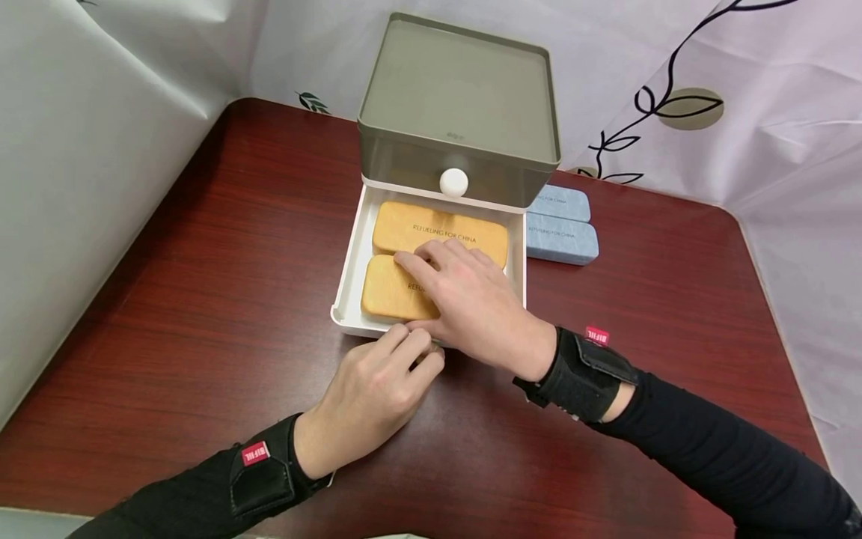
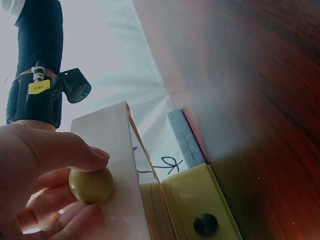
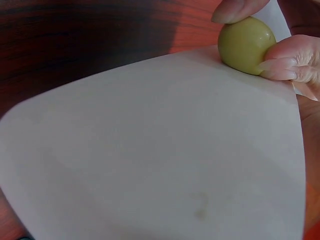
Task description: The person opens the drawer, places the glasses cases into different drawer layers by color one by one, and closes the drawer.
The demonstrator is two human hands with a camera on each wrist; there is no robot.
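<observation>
A white drawer [image 1: 352, 269] stands pulled out from the bottom of an olive-green box [image 1: 461, 90]. Inside lie two oblong yellow cases printed with lettering, the far case [image 1: 397, 228] behind the near case [image 1: 387, 288]. My right hand [image 1: 474, 303] reaches over the near case and grips it across its width, covering its right part. At the drawer's front, my left hand [image 1: 373, 400] pinches a round olive knob [image 2: 90, 185] between thumb and fingers. The knob [image 3: 245, 45] also shows in the right wrist view, against the white drawer front [image 3: 150, 140].
The box's upper drawer is closed and has a white knob [image 1: 454, 183]. Two light-blue cases [image 1: 562, 241] lie on the dark red table [image 1: 269, 247], right of the box. A white curtain [image 1: 761, 97] with a leaf print hangs behind.
</observation>
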